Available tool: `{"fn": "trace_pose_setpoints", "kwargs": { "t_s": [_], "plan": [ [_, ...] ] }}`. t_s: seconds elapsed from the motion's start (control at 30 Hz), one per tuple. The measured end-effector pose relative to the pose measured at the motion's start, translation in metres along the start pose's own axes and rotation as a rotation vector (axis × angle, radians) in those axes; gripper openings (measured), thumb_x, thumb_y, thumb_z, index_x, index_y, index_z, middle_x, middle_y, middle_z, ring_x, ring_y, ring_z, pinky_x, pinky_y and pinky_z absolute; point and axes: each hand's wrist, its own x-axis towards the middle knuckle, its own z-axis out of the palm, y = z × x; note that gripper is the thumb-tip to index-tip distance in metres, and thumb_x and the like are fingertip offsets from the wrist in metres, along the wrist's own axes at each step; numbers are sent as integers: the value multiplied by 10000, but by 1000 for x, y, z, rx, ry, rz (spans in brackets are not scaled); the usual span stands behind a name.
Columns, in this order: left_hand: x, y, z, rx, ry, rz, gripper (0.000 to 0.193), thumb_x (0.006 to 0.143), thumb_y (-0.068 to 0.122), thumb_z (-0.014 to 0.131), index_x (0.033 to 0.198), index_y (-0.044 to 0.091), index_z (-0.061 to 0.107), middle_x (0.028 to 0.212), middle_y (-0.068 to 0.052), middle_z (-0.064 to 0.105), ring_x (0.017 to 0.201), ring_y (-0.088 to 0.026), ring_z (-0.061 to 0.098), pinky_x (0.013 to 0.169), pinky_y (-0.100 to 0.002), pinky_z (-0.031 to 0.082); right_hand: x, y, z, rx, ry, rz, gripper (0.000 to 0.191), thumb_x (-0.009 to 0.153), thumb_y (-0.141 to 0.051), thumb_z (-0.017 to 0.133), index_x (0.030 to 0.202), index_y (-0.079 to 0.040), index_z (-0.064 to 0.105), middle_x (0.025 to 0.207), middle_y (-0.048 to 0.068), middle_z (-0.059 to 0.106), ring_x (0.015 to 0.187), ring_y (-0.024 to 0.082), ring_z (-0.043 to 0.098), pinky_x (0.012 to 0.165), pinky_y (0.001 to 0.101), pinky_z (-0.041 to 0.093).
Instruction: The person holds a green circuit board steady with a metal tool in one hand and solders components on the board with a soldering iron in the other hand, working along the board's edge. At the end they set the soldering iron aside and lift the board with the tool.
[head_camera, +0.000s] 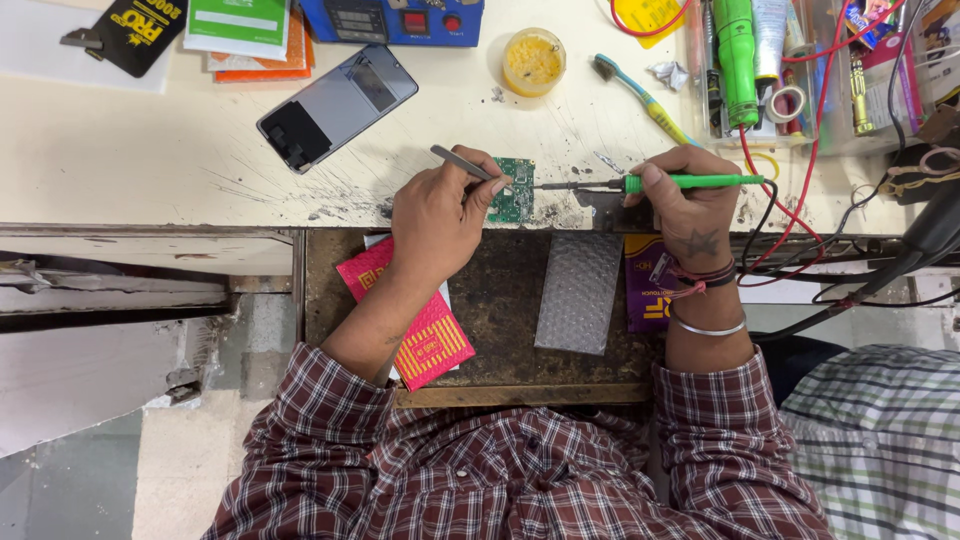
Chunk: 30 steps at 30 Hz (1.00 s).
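A small green circuit board (515, 190) lies near the front edge of the scratched white workbench (130, 150). My left hand (440, 215) grips metal tweezers (462, 163), whose tips rest on the board's left side. My right hand (690, 195) holds a green-handled soldering iron (680, 182) lying level, its dark tip touching the board from the right. Both wrists rest at the bench edge.
A phone with its back removed (335, 105) lies at the left. A yellow tub of paste (533, 62), a toothbrush (640, 95), a blue power unit (395, 18) and a clear tray of tools (790, 70) line the back. An open drawer holds a red packet (425, 335) and bubble wrap (578, 290).
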Motion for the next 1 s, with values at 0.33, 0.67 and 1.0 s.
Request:
{"fn": "trace_pose_setpoints", "kwargs": {
  "t_s": [0.33, 0.67, 1.0],
  "plan": [
    [0, 0, -1, 3, 0, -6, 202, 1016, 260, 710, 1080, 120, 579, 808, -17, 745, 739, -225, 739, 623, -371, 522, 1, 1, 0, -6, 7, -10, 189, 1073, -122, 701, 998, 51, 690, 872, 120, 702, 755, 169, 689, 713, 287, 573],
    [-1, -3, 1, 18, -19, -14, 193, 1010, 250, 715, 1083, 128, 585, 788, -10, 744, 718, -195, 740, 605, -354, 519, 1, 3, 1, 30, 0, -12, 200, 1070, -132, 710, 996, 52, 682, 885, 126, 710, 761, 172, 690, 721, 294, 584],
    [-2, -10, 2, 6, -19, 1, 180, 1013, 234, 711, 1082, 127, 584, 796, 1, 748, 723, -186, 739, 614, -349, 517, -1, 9, 1, -12, -17, -17, 212, 1074, -149, 721, 995, 44, 683, 858, 117, 700, 686, 152, 680, 629, 251, 542]
  ]
}}
